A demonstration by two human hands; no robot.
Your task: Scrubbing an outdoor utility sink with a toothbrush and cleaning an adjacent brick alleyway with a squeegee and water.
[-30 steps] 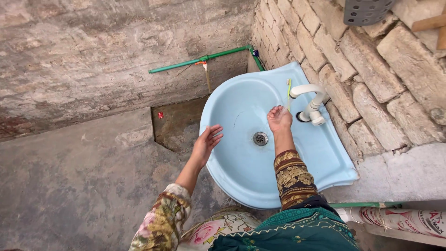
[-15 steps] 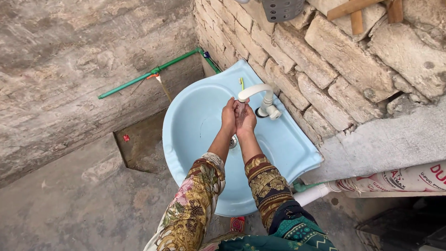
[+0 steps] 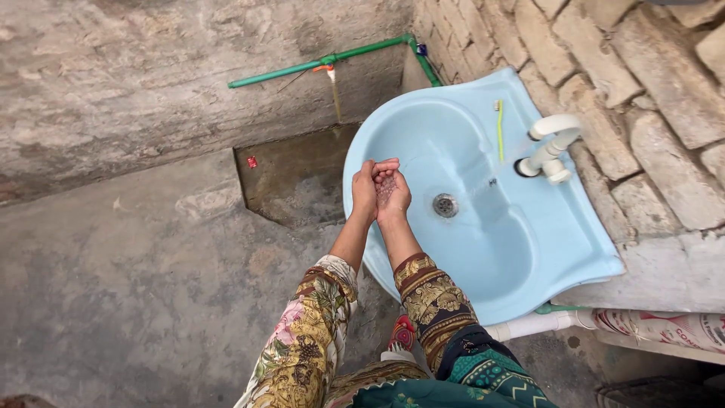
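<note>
My left hand [image 3: 365, 189] and my right hand [image 3: 394, 195] are pressed side by side into a cup, palms up, with a little water pooled in them. They hover over the left rim of a light blue washbasin [image 3: 559, 242]. The white tap [image 3: 550, 147] stands at the basin's right side, well to the right of my hands, and a thin stream of water falls from it toward the drain [image 3: 445, 204]. A yellow-green toothbrush [image 3: 499, 128] lies on the basin's far ledge.
A brick wall [image 3: 642, 83] runs behind the basin on the right. A green pipe [image 3: 317, 60] crosses the plastered wall above a sunken wet patch of floor [image 3: 294, 181]. White pipes [image 3: 544, 323] run beneath the basin. One sandalled foot [image 3: 400, 336] shows below.
My cupped hands have drawn away from under the tap to the basin's left rim, carrying water. The view has swung so the basin sits further right.
</note>
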